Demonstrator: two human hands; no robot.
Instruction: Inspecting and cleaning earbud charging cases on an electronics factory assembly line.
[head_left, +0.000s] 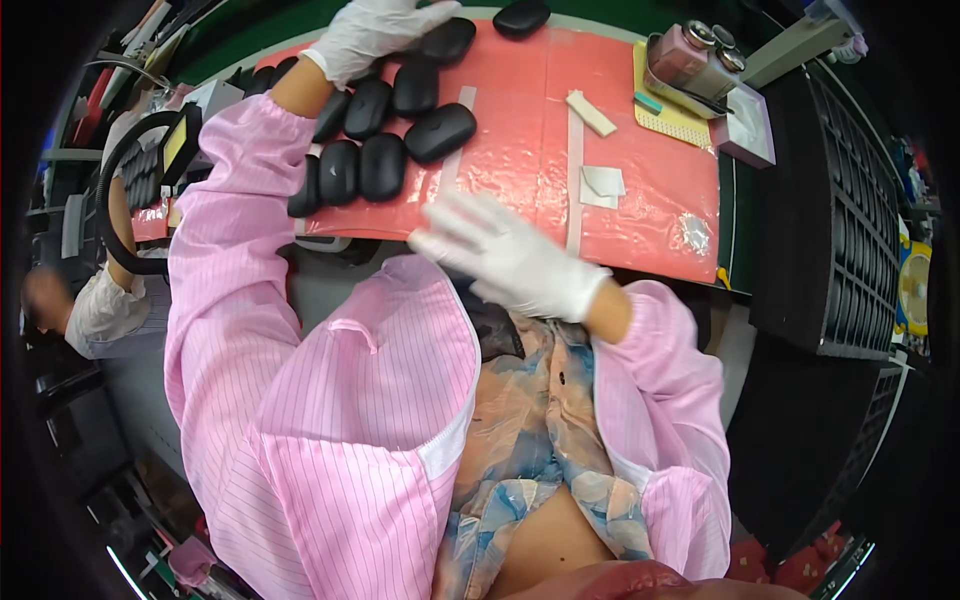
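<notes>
My left hand [375, 38], in a white glove, reaches over the far end of a group of black rounded cases. Its visible fingers stretch to the right, just above one black case [447, 42]; the picture's top edge cuts off part of the hand. Several more cases, such as a front one [383, 167], lie close together on the pink mat [510, 120]. At the mat's near edge hovers my right hand [515, 255], also gloved, fingers spread and slightly blurred, with nothing in it. A single case [521, 18] lies apart at the far edge.
On the mat's right are a pale strip [592, 113], a folded white cloth [602, 186] and a yellow pad [680, 120] under a tray of pump bottles [684, 52]. Black racks [860, 220] stand at the right. Another person's arm [120, 220] and a black ring-shaped frame [104, 195] are at left.
</notes>
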